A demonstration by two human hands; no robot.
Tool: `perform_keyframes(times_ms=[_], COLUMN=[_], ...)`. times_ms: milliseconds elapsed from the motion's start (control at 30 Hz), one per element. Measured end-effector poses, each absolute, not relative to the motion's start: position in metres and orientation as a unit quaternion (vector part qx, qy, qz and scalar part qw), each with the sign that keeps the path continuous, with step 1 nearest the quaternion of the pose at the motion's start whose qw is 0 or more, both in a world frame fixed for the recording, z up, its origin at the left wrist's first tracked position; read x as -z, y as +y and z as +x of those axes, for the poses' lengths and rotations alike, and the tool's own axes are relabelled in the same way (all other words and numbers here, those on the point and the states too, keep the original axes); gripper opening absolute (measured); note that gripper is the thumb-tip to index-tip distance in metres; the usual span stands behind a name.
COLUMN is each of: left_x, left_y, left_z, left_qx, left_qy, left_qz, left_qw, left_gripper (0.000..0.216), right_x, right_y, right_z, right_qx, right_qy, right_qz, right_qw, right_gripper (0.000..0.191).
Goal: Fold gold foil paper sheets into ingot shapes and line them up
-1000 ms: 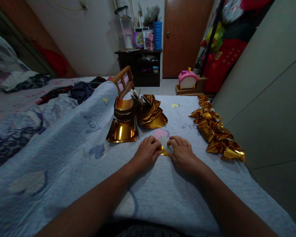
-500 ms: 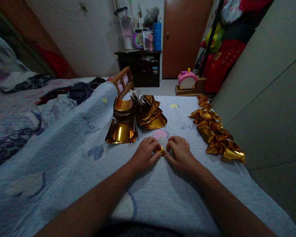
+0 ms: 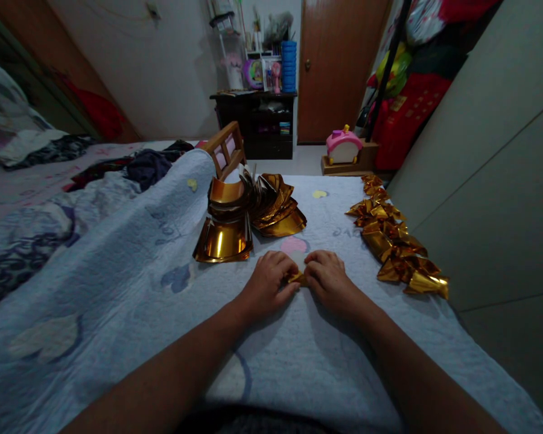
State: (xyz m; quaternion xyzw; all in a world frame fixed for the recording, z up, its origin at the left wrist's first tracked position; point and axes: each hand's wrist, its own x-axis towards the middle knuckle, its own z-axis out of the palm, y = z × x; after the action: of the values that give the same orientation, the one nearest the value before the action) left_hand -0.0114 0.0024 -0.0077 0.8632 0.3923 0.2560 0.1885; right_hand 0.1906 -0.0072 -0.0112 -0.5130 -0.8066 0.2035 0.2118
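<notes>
On the quilt (image 3: 276,349), well in from its right edge, the left hand (image 3: 271,280) and right hand (image 3: 330,280) each had a grip pinched on a small gold foil piece (image 3: 301,279); fingers hid most of it, so its shape was hard to tell. Curled gold foil sheets (image 3: 224,238) lay toward the far edge, and crumpled foil folds (image 3: 391,241) lined the right edge.

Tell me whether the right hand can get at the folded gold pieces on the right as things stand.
Probably yes: only quilt shows between the right hand and the folded gold pieces, though that hand is at the small gold piece.
</notes>
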Motion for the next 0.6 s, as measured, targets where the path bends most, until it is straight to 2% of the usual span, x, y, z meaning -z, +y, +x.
perform_keyframes(times_ms=[133,300,400,533,600], left_x=[0.014,0.017,0.014,0.008,0.005], left_y=[0.004,0.007,0.008,0.006,0.004], left_z=[-0.012,-0.013,-0.014,-0.013,-0.013], left_qx=[-0.259,-0.285,-0.332,-0.381,-0.388], left_qy=[0.349,0.318,0.312,0.318,0.325], left_qz=[0.890,0.901,0.887,0.867,0.862], left_qw=[0.139,0.084,0.069,0.046,0.037], left_gripper=[0.025,0.013,0.012,0.013,0.013], right_x=[0.009,0.008,0.006,0.001,-0.002], right_y=[-0.006,-0.006,-0.008,-0.012,-0.013], right_z=[0.194,0.198,0.198,0.194,0.191], right_qx=[-0.220,-0.248,-0.242,-0.182,-0.134], right_qy=[-0.803,-0.799,-0.793,-0.802,-0.811], right_qz=[-0.508,-0.488,-0.477,-0.444,-0.439], right_qw=[0.223,0.247,0.291,0.354,0.362], right_gripper=[0.016,0.015,0.007,0.036,0.030])
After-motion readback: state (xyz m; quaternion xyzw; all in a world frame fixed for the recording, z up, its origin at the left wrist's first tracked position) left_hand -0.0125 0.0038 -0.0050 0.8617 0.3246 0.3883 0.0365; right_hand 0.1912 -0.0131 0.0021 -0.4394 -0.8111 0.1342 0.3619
